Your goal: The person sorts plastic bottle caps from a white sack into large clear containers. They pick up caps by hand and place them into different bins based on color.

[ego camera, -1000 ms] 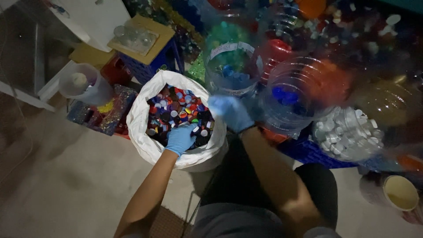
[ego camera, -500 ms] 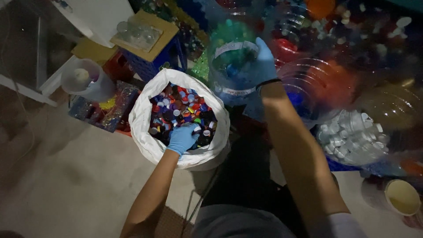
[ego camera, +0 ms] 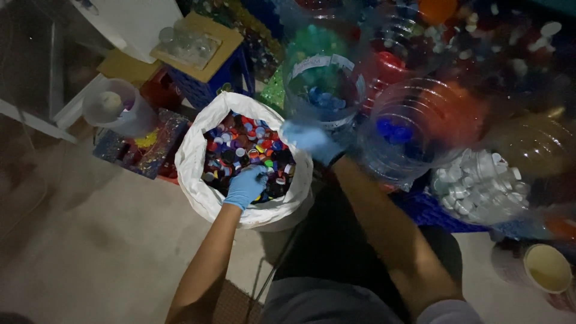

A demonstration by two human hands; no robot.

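Hundreds of small round bottle caps (ego camera: 246, 153) in red, blue, white and black fill a soft white woven sack (ego camera: 198, 174) that stands on the bare floor, its mouth rolled down into a thick, floppy rim. Because the sack is limp and heaped high, a hard push on its rim could, I judge, tip it or fold the edge and send hard, smooth caps rolling over the concrete. Around it crowd big clear plastic jugs (ego camera: 414, 129), thin-walled and glossy, each with caps of one colour, one jug of white caps (ego camera: 477, 186) lying low at the right; they look light, so a knock from an elbow could topple one and mix the colours. The left hand (ego camera: 246, 186), in a thin blue rubber glove, is down among the caps with fingers curled, seemingly closed on some, though what it grips is hidden. The right hand (ego camera: 312, 141), also gloved, is blurred between the sack and the jugs; whether it is open or closed I cannot tell.
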